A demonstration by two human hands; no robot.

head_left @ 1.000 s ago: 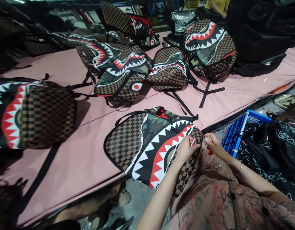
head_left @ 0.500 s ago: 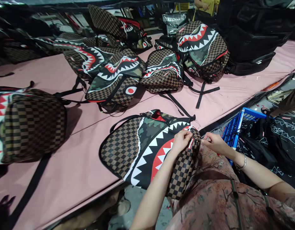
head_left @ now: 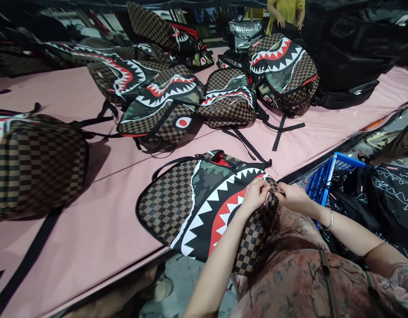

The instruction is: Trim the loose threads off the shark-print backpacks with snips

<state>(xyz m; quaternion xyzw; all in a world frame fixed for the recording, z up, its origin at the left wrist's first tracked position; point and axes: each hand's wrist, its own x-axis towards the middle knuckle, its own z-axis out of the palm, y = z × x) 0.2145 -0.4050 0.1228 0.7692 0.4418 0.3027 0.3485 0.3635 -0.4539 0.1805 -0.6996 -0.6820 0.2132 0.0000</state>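
A backpack (head_left: pixel 167 194) with brown-and-black checks, a camouflage patch and a printed shark mouth lies on its side at the pink table's front edge. Its end overhangs toward my body, and a pocket with red lining gapes at the top. My left hand (head_left: pixel 256 195) is closed in a pinch on the backpack's edge, beside a small red label. Just to the right, my right hand (head_left: pixel 294 198) pinches at the same edge. A thin dark strand or cord seems to run between the fingertips; what the right fingers grip is too small to name.
More shark-print backpacks (head_left: pixel 164 106) lie across the pink table (head_left: pixel 120 225), with loose straps. Another checked backpack (head_left: pixel 41 163) stands at left. Black bags (head_left: pixel 349 57) are piled at back right. A blue crate (head_left: pixel 333 170) with black bags sits at right. A person in yellow (head_left: pixel 286 13) stands behind.
My hands have drawn closer together at the backpack's edge, the left shifting slightly right and the right hand slightly left. The view has moved a little. The person behind shows more hand.
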